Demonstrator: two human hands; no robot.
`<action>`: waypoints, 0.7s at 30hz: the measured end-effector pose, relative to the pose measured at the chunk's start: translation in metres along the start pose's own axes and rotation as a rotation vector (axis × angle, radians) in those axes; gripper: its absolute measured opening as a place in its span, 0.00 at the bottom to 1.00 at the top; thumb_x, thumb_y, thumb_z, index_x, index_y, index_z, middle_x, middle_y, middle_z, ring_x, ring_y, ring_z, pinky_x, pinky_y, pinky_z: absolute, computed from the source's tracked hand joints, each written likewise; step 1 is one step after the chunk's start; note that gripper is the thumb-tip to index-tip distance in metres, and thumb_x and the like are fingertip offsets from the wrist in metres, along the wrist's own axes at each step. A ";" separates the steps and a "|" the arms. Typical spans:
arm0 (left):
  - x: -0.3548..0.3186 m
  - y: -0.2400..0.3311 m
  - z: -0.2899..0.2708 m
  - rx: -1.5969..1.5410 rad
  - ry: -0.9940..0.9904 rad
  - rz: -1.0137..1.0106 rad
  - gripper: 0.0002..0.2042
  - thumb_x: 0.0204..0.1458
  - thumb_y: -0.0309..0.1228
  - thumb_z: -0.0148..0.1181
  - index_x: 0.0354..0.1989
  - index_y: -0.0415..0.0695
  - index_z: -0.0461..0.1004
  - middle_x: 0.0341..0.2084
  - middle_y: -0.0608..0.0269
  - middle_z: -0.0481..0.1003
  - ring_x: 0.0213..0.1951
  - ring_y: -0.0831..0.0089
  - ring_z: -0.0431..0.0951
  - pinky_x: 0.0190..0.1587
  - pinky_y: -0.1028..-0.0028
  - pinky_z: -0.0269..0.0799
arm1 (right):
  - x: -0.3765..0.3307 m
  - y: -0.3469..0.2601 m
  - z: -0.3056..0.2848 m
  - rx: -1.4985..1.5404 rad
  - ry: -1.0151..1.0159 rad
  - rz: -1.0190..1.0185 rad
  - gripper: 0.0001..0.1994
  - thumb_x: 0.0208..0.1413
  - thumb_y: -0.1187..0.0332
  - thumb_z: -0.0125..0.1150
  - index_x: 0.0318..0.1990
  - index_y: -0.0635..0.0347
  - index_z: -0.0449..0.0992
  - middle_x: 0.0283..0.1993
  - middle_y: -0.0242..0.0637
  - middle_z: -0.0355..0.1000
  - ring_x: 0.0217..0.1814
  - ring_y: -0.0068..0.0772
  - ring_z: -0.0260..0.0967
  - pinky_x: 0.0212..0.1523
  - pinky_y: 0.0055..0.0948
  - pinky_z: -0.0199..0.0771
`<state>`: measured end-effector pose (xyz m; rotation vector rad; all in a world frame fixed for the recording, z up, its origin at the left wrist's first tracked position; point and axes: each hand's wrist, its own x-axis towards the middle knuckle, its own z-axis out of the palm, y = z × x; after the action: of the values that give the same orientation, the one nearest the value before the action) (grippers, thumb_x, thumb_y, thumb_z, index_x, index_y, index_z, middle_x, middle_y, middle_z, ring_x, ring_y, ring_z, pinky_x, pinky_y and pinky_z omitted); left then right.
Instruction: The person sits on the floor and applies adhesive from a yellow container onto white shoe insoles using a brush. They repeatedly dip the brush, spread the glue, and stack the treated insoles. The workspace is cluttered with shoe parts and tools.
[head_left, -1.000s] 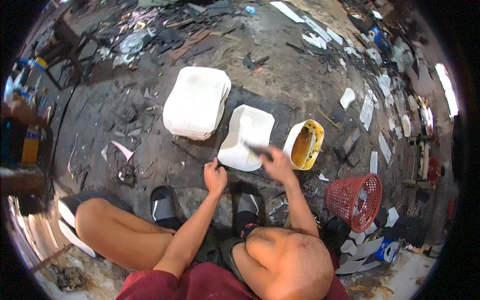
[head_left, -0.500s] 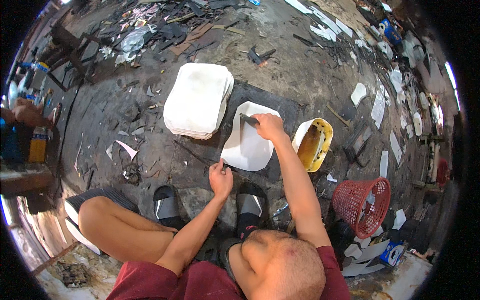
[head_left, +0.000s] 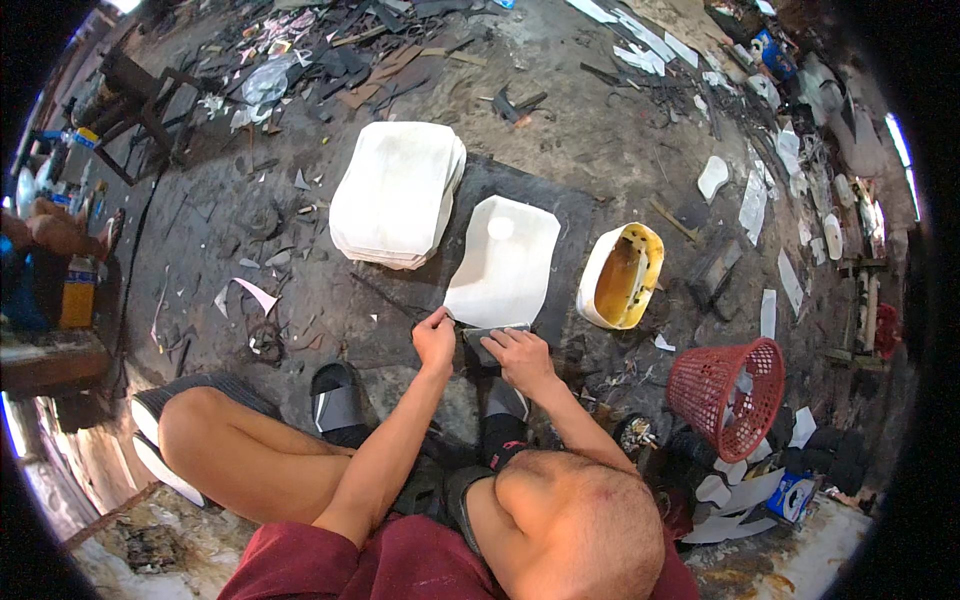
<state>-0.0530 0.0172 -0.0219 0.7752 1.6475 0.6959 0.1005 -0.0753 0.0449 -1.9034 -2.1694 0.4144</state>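
Observation:
A white sheet with cut corners (head_left: 503, 268) lies on a dark mat (head_left: 568, 215) in front of me, with a bright round spot near its far end. My left hand (head_left: 434, 340) is closed in a pinch at the sheet's near left corner. At the near edge my right hand (head_left: 520, 358) is closed on a dark flat spreader (head_left: 476, 350), its fingers laid over the top; part of the spreader is hidden. To the right stands a white and yellow tub (head_left: 588, 290) with amber, glue-like liquid inside.
A stack of white sheets (head_left: 392, 190) sits just left of the mat. A red plastic basket (head_left: 700, 400) tilts at the right, near white offcuts (head_left: 735, 510). Dark scraps (head_left: 380, 75) litter the far floor. A dark wooden stool (head_left: 145, 110) is at far left.
My right hand has drawn the spreader from the sheet's far part toward me to its near edge. My left hand stays at the near left corner.

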 end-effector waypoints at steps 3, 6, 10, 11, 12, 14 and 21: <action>0.002 0.010 -0.001 -0.056 -0.029 -0.049 0.20 0.47 0.21 0.58 0.52 0.36 0.79 0.30 0.69 0.78 0.25 0.83 0.68 0.28 0.77 0.63 | 0.006 -0.004 -0.044 0.276 -0.048 0.254 0.19 0.50 0.70 0.63 0.52 0.46 0.79 0.45 0.40 0.80 0.44 0.46 0.78 0.44 0.41 0.78; -0.004 0.022 -0.002 -0.126 -0.055 -0.166 0.19 0.46 0.21 0.60 0.50 0.37 0.78 0.30 0.69 0.77 0.27 0.82 0.69 0.29 0.78 0.63 | 0.014 0.009 -0.105 0.538 0.192 0.395 0.17 0.53 0.68 0.67 0.52 0.53 0.80 0.44 0.45 0.80 0.46 0.47 0.80 0.49 0.37 0.78; -0.019 0.028 0.017 -0.231 -0.155 -0.112 0.16 0.45 0.20 0.64 0.45 0.35 0.77 0.35 0.63 0.78 0.37 0.75 0.75 0.41 0.75 0.71 | 0.015 0.036 -0.167 0.753 0.504 0.445 0.18 0.58 0.67 0.66 0.53 0.67 0.77 0.45 0.45 0.81 0.46 0.30 0.77 0.50 0.29 0.74; -0.022 0.029 0.024 -0.261 -0.190 -0.078 0.18 0.43 0.18 0.65 0.46 0.35 0.73 0.34 0.62 0.77 0.36 0.75 0.75 0.40 0.75 0.71 | 0.017 0.040 -0.173 0.705 0.523 0.486 0.18 0.58 0.67 0.66 0.53 0.67 0.77 0.44 0.44 0.80 0.45 0.29 0.77 0.50 0.29 0.74; -0.024 0.030 0.030 -0.255 -0.116 -0.102 0.19 0.43 0.18 0.65 0.47 0.37 0.72 0.34 0.63 0.77 0.36 0.75 0.75 0.38 0.75 0.71 | 0.019 0.044 -0.176 0.689 0.597 0.428 0.18 0.59 0.67 0.66 0.54 0.68 0.77 0.44 0.43 0.80 0.44 0.28 0.76 0.49 0.29 0.74; -0.030 0.036 0.040 -0.231 0.016 -0.163 0.20 0.45 0.17 0.64 0.49 0.41 0.70 0.35 0.65 0.77 0.37 0.76 0.76 0.33 0.73 0.72 | 0.022 0.046 -0.172 0.661 0.673 0.512 0.18 0.59 0.68 0.66 0.53 0.68 0.77 0.44 0.43 0.80 0.45 0.29 0.76 0.50 0.29 0.74; -0.031 0.153 0.045 -0.644 -0.286 0.120 0.18 0.49 0.14 0.58 0.49 0.40 0.67 0.32 0.61 0.77 0.30 0.76 0.75 0.31 0.77 0.70 | 0.009 0.047 -0.150 0.750 1.008 0.561 0.16 0.59 0.70 0.65 0.52 0.70 0.77 0.48 0.40 0.79 0.49 0.30 0.75 0.54 0.30 0.72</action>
<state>0.0158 0.0880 0.1071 0.4737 1.0303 1.0742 0.1956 -0.0512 0.1677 -1.6549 -0.6946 0.2129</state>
